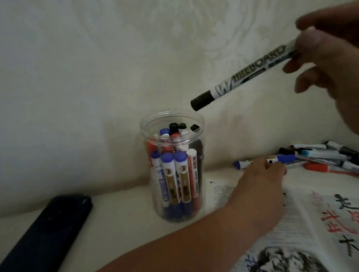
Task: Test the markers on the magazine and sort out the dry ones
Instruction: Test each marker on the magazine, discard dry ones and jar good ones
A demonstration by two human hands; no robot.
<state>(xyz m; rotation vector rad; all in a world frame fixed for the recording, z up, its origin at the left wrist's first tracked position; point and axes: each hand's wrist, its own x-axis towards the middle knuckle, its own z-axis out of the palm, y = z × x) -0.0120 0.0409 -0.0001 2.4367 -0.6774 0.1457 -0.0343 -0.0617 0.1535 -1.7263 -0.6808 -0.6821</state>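
Magazine (305,231) lay open right of the jar (145,130). Right hand (344,61) pinched the black-capped marker (245,73) by its tail, cap above the jar's rim; I judged a slack pinch could drop it outside. Left hand (262,184) touched a blue marker (287,158) right of the jar, grip unclear to me.

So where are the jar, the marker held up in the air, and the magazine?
jar (149,128), head view, clear upper wall below the rim.
whiteboard marker (245,73), head view, middle of its lettered barrel.
magazine (305,231), head view, open scribbled page.
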